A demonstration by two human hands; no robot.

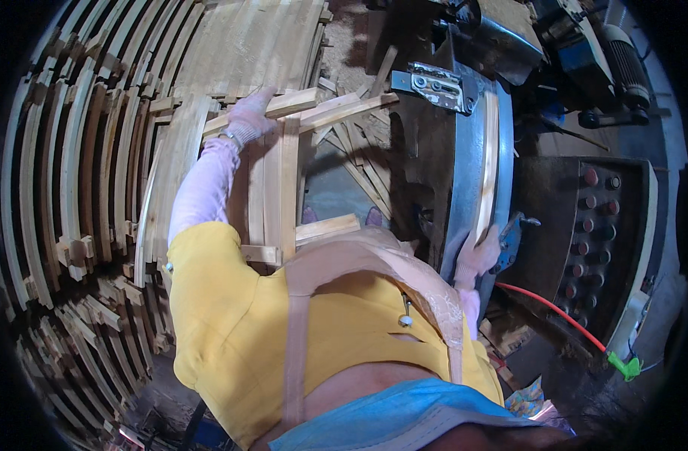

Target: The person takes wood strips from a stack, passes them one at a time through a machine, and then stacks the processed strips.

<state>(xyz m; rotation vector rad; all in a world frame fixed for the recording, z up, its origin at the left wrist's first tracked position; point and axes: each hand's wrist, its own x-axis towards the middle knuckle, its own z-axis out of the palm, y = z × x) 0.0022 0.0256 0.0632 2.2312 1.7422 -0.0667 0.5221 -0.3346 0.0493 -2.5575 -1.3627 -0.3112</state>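
My left hand, in a pale knit glove, is closed over a short wooden strip that lies across a stack of boards. The strip's right end sticks out past the hand. On the right, my gloved right hand grips the near end of a long, narrow wooden strip. This strip lies lengthwise on a blue-grey metal machine bed. Its far end reaches up beside a metal guide block. The fingers of both hands are partly hidden.
Tall stacks of wooden strips fill the left side. Loose offcuts lie on the floor between stack and machine. A control panel with several buttons stands at right, near an orange air hose. A motor sits beyond.
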